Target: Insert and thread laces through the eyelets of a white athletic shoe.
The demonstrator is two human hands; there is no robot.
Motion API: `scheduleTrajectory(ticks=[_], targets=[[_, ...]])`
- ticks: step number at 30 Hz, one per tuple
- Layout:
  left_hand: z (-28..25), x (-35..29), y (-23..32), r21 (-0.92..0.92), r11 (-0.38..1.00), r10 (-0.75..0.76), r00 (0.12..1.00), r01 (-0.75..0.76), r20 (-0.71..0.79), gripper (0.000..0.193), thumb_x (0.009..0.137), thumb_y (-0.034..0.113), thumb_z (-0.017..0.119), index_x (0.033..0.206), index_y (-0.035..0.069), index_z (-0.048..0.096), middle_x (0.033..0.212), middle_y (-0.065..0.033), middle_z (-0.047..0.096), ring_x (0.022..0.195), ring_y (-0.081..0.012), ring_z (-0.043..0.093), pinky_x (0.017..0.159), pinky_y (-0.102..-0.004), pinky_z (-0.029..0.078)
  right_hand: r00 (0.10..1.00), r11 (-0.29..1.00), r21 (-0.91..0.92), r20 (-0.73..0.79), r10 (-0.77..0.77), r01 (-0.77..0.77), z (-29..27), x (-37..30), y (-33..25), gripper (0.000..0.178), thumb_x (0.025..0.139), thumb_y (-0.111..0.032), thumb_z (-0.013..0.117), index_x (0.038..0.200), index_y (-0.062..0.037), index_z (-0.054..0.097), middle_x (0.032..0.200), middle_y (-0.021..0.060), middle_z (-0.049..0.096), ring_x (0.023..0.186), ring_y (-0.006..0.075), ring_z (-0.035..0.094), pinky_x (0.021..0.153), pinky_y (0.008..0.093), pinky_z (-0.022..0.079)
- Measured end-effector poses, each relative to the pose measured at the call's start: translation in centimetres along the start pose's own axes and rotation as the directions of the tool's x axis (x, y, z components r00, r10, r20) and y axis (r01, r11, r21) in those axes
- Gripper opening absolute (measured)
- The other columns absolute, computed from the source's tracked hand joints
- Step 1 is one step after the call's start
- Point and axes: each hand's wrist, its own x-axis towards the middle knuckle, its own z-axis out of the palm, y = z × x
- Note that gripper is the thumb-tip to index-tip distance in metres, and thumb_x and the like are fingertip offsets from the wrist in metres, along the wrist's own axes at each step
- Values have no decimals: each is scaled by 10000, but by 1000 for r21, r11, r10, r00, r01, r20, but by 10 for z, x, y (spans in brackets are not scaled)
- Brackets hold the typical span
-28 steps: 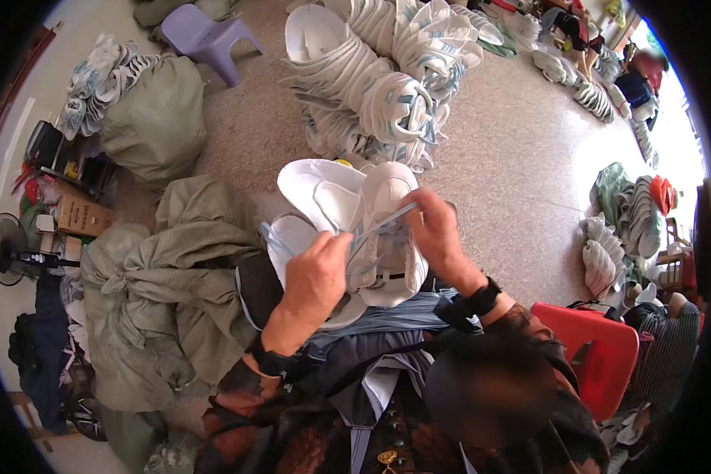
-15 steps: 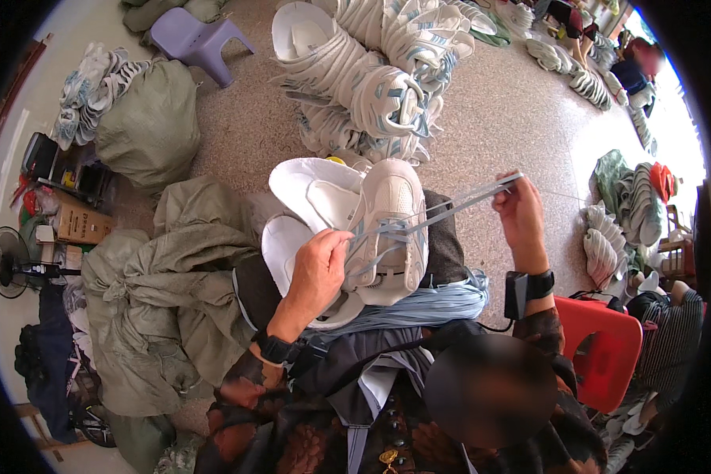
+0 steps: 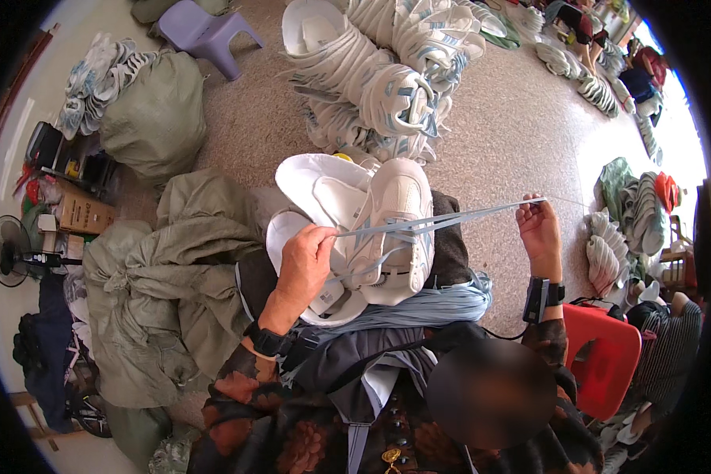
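Observation:
A white shoe upper (image 3: 401, 189) with pale blue-grey trim lies on my lap, its toe pointing away from me. Light blue-grey shoelace (image 3: 474, 216) runs through its eyelets and stretches out to both sides. My left hand (image 3: 302, 265) pinches the lace just left of the shoe. Off to the right, my right hand (image 3: 539, 237) grips the other end between thumb and fingers, holding it taut. More white uppers (image 3: 308, 172) rest beside and under the laced one, on its left. A thick bundle of loose blue-grey laces (image 3: 442, 304) lies across my lap below the shoe.
Tall stacks of nested white shoes (image 3: 395, 95) stand on the floor ahead. Left are green-grey sacks (image 3: 154, 114), a purple stool (image 3: 205, 35) and a black fan (image 3: 8, 251). A red chair (image 3: 604, 359) is close on my right, with other people and shoe piles beyond.
My right hand has moved outward to the right and slightly down, and my left hand a little left. The lace between them now runs straighter and tighter across the shoe.

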Motion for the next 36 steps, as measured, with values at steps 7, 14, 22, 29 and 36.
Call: scheduleTrajectory(ticks=[7,14,22,29,36], targets=[[15,7,17,-169,983,-77,997,78,12,83,915,72,675,920,-9,661,803,-55,664,681,-136,611,606,-280,482,922,299,-913,167,-348,278,40,-35,36,249,985,-131,553,1202,-15,593,1085,105,658,956,193,637,799,327,533],[38,9,18,-474,854,-179,977,214,117,72,936,45,656,971,-17,661,794,-21,664,657,-64,574,590,-226,473,896,107,-908,370,-245,405,70,-59,46,178,970,-78,577,1124,-25,647,1108,95,662,1009,191,639,817,322,524],[42,10,27,22,991,132,987,-130,-93,54,884,21,663,923,-13,645,854,-114,647,708,-294,642,641,-345,509,891,269,-850,424,-160,453,96,-84,62,99,948,-29,602,1023,-11,663,885,66,675,810,122,620,705,276,501],[49,3,31,284,920,298,953,-270,-60,135,885,126,698,935,21,628,926,-121,633,812,-335,648,684,-419,526,575,31,-577,816,49,816,171,-124,93,186,821,34,634,999,-15,663,887,158,628,797,343,642,680,407,523],[46,3,30,-185,981,-69,997,62,-36,232,896,161,728,1010,-15,631,847,-100,610,749,-184,615,652,-313,518,507,-150,-485,809,298,862,180,-116,105,31,809,-63,633,804,-34,625,816,115,569,762,332,614,694,445,506]])
